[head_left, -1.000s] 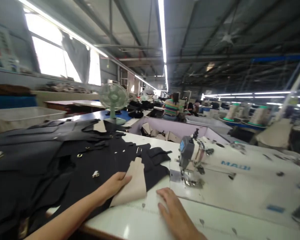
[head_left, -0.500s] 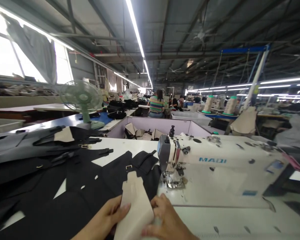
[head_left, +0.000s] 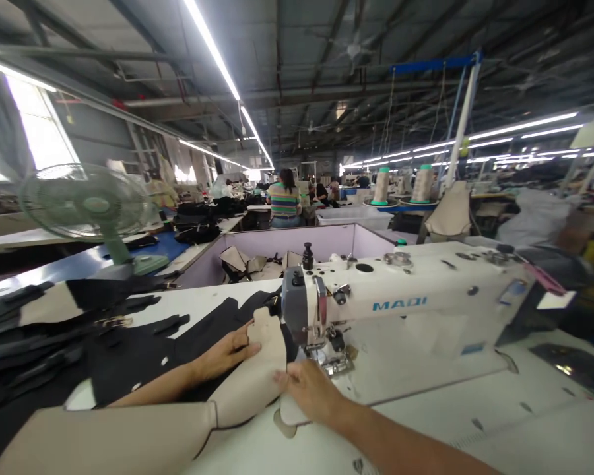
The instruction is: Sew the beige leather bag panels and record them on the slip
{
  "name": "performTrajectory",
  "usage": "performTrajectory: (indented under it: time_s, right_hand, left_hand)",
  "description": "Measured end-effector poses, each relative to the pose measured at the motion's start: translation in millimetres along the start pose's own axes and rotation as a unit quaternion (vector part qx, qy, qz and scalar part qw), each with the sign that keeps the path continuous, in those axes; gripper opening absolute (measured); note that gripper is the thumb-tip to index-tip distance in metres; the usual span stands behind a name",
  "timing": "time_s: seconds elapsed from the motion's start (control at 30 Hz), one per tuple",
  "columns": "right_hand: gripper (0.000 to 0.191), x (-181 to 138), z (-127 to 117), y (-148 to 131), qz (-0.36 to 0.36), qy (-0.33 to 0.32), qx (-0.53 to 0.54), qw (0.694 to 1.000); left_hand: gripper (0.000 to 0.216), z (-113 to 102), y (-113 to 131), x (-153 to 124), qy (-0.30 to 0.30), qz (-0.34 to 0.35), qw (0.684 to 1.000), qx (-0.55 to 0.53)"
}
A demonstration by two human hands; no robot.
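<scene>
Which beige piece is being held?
The long beige piece beside the sewing machine: left hand and right hand grip it; neither touches the far-left beige piece or those in the bin.

Pale counter carried sewing machine and black pieces

The counter was smooth, with ruler-like marks toward its near edge. The white machine stood on its right half. Across the left, the black pieces lay overlapping, with a cream piece among them and small gold-coloured fittings nearby. A bare strip showed along the far edge
</scene>
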State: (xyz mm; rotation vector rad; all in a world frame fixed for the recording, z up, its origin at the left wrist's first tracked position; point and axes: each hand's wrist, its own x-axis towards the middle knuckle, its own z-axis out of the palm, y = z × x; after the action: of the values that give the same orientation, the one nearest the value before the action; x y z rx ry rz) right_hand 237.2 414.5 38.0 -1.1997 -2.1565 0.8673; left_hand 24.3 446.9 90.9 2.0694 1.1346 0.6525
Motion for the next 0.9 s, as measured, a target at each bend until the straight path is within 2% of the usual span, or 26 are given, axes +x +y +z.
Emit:
performTrajectory:
  time_s: [0.07,0.13,0.3,0.37,0.43,0.53,0.63,0.73,0.8,0.9]
  right_hand:
    - [0.041,-4.5,-0.3,-1.0,0.014,0.003,-0.001,1.0]
    - [0.043,-17.9,-0.7,-2.9,0.021,-0.017,-0.002,1.0]
    - [0.039,-54.2,-10.5,6.1,0.034,-0.158,0.048,0.986]
    - [0.036,-59.9,-14.4,13.7,0.022,-0.157,0.071,0.985]
    - [0.037,-61.5,-14.2,20.1,0.027,-0.126,0.065,0.99]
    - [0.037,-62.1,-6.6,25.9,0.059,-0.086,0.036,0.994]
    - [0.033,-62.9,1.2,27.2,0.068,-0.05,-0.008,0.996]
    - [0.028,-61.9,0.6,20.9,0.067,-0.03,-0.044,0.996]
    - [0.023,-60.6,-5.4,11.1,0.07,-0.032,-0.051,0.996]
    - [0.02,-61.3,-18.1,-8.9,0.078,-0.062,-0.053,0.994]
  left_hand:
    - [0.043,7.3,-1.9,-7.9,0.008,-0.016,1.0,-0.018]
    - [0.04,20.8,-5.4,-27.7,0.029,-0.033,0.999,-0.027]
    - [0.035,77.0,-16.0,-89.1,0.098,-0.087,0.991,0.027]
    - [0.036,92.1,-13.1,-97.1,0.129,-0.102,0.986,0.034]
    - [0.036,93.3,-4.9,-90.0,0.147,-0.115,0.982,0.026]
    - [0.04,72.9,9.3,-59.4,0.135,-0.118,0.983,0.04]
    - [0.045,48.3,12.9,-23.5,0.118,-0.064,0.978,0.159]
    - [0.044,40.8,4.9,-1.4,0.085,-0.004,0.968,0.236]
    - [0.039,45.5,-0.6,-0.7,0.052,0.017,0.97,0.239]
    - [0.034,57.9,-1.8,-20.3,0.03,0.036,0.96,0.274]
